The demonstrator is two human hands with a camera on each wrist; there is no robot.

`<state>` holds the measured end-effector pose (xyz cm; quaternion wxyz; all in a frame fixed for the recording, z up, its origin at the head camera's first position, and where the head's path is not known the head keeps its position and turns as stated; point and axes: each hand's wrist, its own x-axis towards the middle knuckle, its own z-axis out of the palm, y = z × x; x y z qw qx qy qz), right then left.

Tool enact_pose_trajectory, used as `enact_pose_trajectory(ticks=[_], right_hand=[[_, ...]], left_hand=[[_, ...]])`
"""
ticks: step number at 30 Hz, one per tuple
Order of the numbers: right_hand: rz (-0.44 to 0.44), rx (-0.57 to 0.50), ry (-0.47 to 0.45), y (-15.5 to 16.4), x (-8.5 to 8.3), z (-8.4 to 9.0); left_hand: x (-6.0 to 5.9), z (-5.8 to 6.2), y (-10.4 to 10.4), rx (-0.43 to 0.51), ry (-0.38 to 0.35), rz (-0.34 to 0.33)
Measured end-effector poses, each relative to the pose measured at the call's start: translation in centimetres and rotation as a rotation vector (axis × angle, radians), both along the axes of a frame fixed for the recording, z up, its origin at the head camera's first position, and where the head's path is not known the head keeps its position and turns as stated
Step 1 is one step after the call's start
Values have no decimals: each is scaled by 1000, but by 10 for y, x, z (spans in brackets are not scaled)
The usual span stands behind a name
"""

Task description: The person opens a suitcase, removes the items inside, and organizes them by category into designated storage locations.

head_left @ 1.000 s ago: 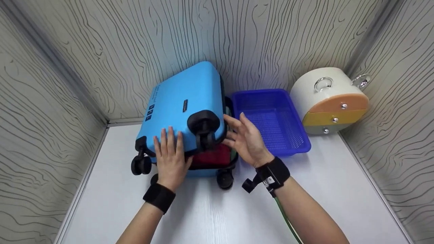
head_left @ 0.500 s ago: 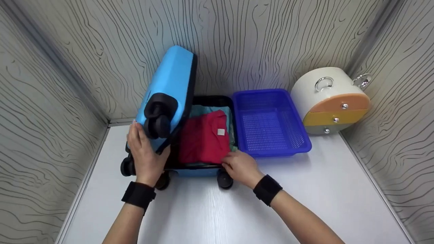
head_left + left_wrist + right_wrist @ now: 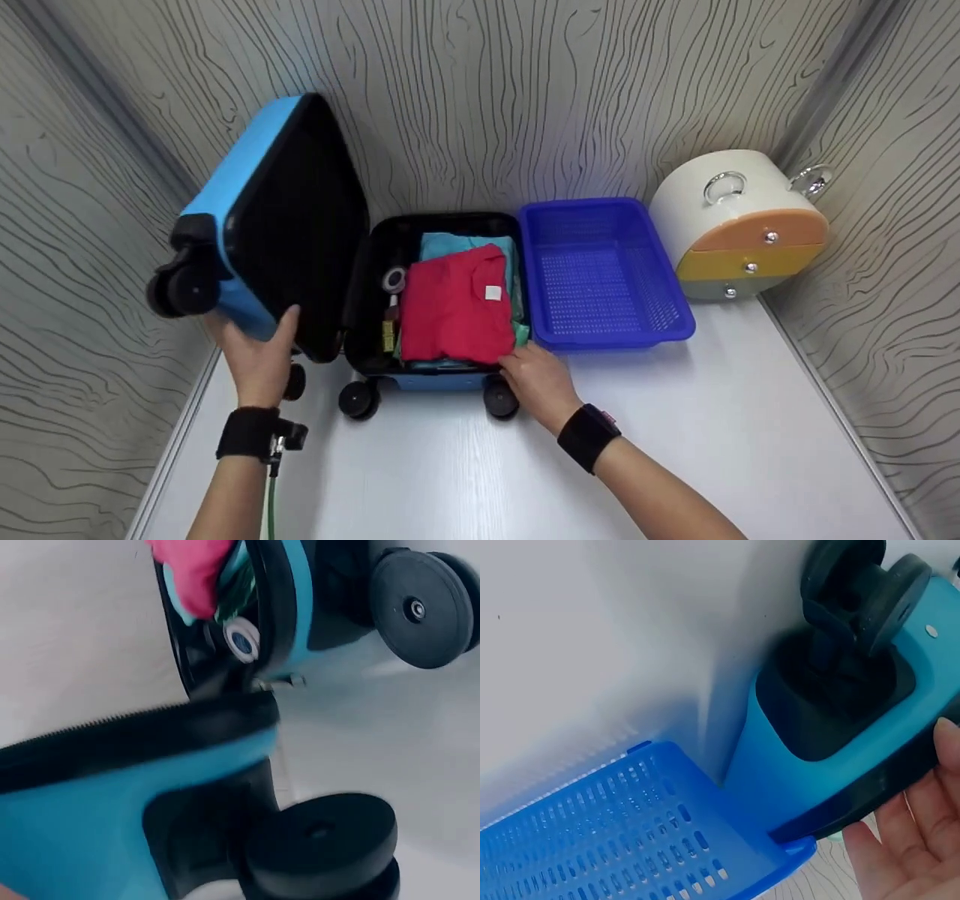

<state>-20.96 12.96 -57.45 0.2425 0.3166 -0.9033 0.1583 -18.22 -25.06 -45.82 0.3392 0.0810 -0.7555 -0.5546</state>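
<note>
A blue suitcase stands spread apart, its base (image 3: 442,382) flat on the table and its lid (image 3: 259,157) tilted up toward the left wall. My left hand (image 3: 255,356) holds the lid's near edge, thumb on the black inner side and fingers hidden behind the shell. With the right hand (image 3: 538,379) I grip the base's rim at the near right corner; the right wrist view shows thumb and fingers (image 3: 934,814) around the black edge. Inside the base lie a folded red shirt (image 3: 454,307), teal cloth (image 3: 450,241), a round white-rimmed item (image 3: 394,280) and a small yellow item (image 3: 388,336).
A blue perforated basket (image 3: 682,330) sits against the base's right side. Beyond it is a white round-topped box (image 3: 701,176) with orange, yellow and grey drawers. Suitcase wheels (image 3: 358,400) jut toward me. Wood-patterned walls (image 3: 480,112) enclose the table at the back and sides.
The lid has swung up and left with my left hand, uncovering the clothes and small items. My right hand has moved from the lid's right side down to the base's near right corner.
</note>
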Motion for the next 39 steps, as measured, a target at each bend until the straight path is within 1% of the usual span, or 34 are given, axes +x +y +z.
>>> enact_pose_trajectory(ticks=[1, 3, 5, 7, 9, 12, 16, 19, 23, 26, 30, 33, 36, 39], right_hand=[[-2, 4, 22, 0, 0, -2], [-7, 14, 75, 1, 1, -5], [-14, 25, 120, 1, 2, -7], [-22, 29, 138, 1, 3, -7], [-28, 28, 136, 1, 4, -8], [-29, 21, 125, 1, 5, -9], [-22, 2, 132, 2, 5, -12], [-19, -10, 147, 3, 4, -15], [-9, -45, 157, 4, 3, -19], [7, -75, 152, 3, 3, -20], [17, -100, 111, 1, 4, -20], [11, -108, 52, 0, 4, -18], [4, -117, 4, -1, 5, -17], [10, -134, -16, -4, 6, -16]], left_hand=[[2, 1, -5, 60, -42, -4], [6, -1, -17, 175, -114, -3], [7, -7, -30, 269, -144, -2], [6, -17, -41, 355, -159, -7], [5, -26, -51, 398, -177, 3], [7, -41, -62, 480, -225, 8], [9, -60, -73, 581, -307, 31], [9, -73, -78, 669, -342, 52], [7, -88, -83, 832, -342, 38], [6, -99, -86, 966, -361, 36], [4, -110, -90, 1125, -362, 63], [1, -114, -92, 1185, -344, 66], [-2, -115, -93, 1201, -359, 67], [-3, -116, -96, 1238, -372, 78]])
